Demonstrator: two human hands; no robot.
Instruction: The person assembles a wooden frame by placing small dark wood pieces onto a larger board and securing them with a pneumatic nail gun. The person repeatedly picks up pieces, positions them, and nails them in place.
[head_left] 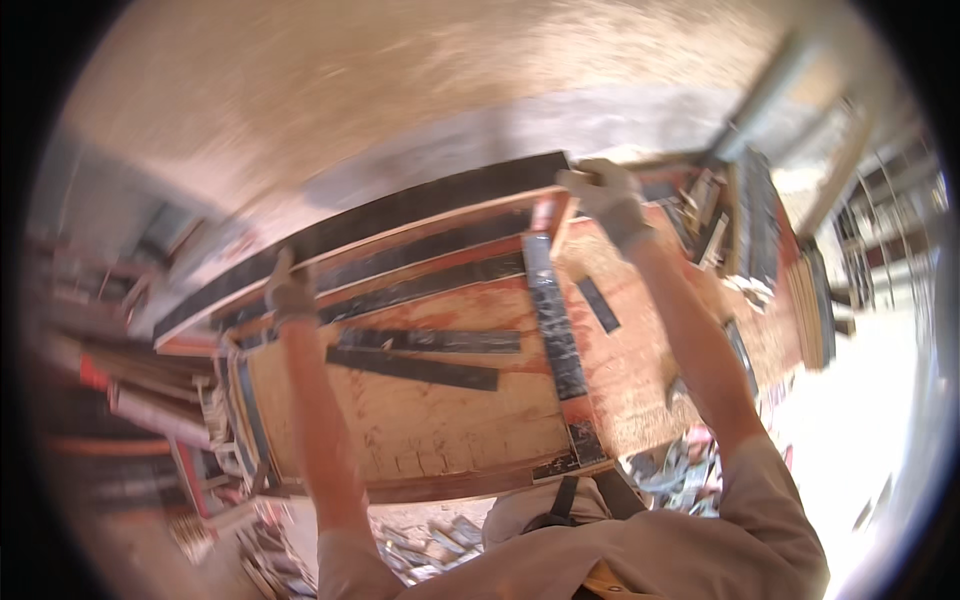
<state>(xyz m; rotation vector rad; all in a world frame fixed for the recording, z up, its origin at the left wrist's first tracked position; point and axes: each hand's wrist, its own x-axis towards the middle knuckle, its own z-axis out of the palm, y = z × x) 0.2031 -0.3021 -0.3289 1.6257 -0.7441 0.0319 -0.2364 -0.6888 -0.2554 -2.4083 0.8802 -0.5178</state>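
A long dark plank [400,215] lies along the far edge of a worn orange plywood work table [440,410]. My left hand [289,292], in a grey glove, grips the plank near its left part. At the plank's right end my gloved right hand [607,195] holds it too. Both arms reach forward over the table. Several black strips [552,320] lie across the tabletop between my arms.
Stacked boards and offcuts [760,225] stand at the table's right end. More planks and red bars [140,400] pile up on the left. Scrap pieces [430,550] litter the ground below the near edge. Beyond the table is bare sandy ground [400,80].
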